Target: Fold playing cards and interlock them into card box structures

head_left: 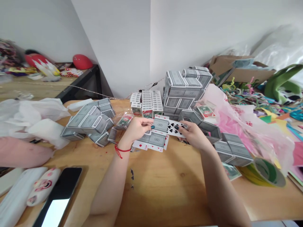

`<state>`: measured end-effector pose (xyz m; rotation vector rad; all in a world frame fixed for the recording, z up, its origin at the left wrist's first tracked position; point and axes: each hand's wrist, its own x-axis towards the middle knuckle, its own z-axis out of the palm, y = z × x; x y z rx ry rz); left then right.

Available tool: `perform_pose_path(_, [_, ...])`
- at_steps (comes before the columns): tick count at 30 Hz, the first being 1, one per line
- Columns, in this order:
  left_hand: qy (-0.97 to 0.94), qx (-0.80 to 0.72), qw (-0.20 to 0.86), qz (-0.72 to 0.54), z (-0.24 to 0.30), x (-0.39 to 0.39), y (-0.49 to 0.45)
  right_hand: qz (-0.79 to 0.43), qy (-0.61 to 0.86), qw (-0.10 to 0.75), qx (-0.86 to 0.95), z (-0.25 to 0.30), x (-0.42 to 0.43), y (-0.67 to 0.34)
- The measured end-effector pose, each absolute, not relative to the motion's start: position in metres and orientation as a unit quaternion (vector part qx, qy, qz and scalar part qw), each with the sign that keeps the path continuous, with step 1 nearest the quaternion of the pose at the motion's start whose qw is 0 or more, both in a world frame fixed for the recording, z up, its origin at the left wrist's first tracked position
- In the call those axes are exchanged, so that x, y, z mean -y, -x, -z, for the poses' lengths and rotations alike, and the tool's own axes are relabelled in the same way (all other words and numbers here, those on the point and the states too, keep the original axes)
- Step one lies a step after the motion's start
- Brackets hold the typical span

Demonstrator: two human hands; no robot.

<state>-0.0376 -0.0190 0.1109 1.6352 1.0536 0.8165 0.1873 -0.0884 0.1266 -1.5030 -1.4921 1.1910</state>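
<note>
Both my hands meet over the middle of the wooden table (151, 186), working a small structure of playing cards (157, 135). My left hand (136, 129), with a red string on its wrist, is closed on the left side of the cards. My right hand (193, 134) pinches a face-up spade card (174, 127) at the right. Some cards show grey backs and others show red diamond faces along the bottom edge.
Folded-card blocks lie in a heap at the left (91, 121), a tall stack behind (183, 90) and more at the right (227, 148). Card packs (146, 104), a pink bag (243, 126), tape roll (267, 171), phone (60, 197), white bags (30, 116), craft clutter.
</note>
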Motion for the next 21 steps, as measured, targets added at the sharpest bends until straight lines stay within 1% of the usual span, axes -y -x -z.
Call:
perform_pose_path(4, [-0.662, -0.465, 0.476, -0.345, -0.112, 0.019, 0.034, -0.430, 0.589, 0.392, 0.561, -0.114, 0.083, -0.181])
perform_pose_path(8, [-0.635, -0.478, 0.493, -0.353, -0.111, 0.020, 0.031, -0.425, 0.590, 0.418, 0.545, -0.106, 0.080, -0.179])
perform_pose_path(16, [-0.613, -0.499, 0.500, -0.353, -0.108, 0.021, 0.027, -0.398, 0.623, 0.393, 0.547, -0.121, 0.084, -0.169])
perform_pose_path(21, [-0.622, -0.503, 0.489, -0.349, -0.107, 0.020, 0.028, -0.409, 0.614, 0.400, 0.544, -0.120, 0.083, -0.167])
